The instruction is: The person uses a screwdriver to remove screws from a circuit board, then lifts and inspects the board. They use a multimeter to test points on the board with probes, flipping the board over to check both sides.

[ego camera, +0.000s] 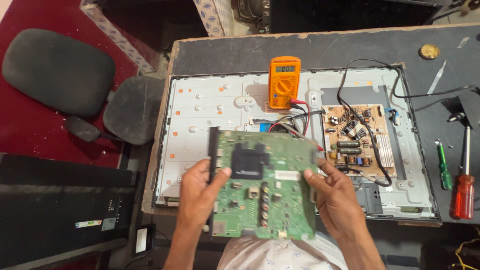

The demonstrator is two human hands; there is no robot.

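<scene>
I hold a green circuit board (pixel 265 195) with a black square heat sink up over the near edge of an opened flat-screen panel (pixel 210 110). My left hand (pixel 199 192) grips the board's left edge, thumb on its face. My right hand (pixel 336 195) grips its right edge. The board is tilted toward me, component side up.
An orange multimeter (pixel 284 82) with red and black leads stands on the panel's metal back. A tan power board (pixel 357 140) with black cables sits at the right. A red-handled screwdriver (pixel 465 192) and a green one (pixel 443 167) lie on the dark table (pixel 310 47). A black office chair (pixel 75 80) stands left.
</scene>
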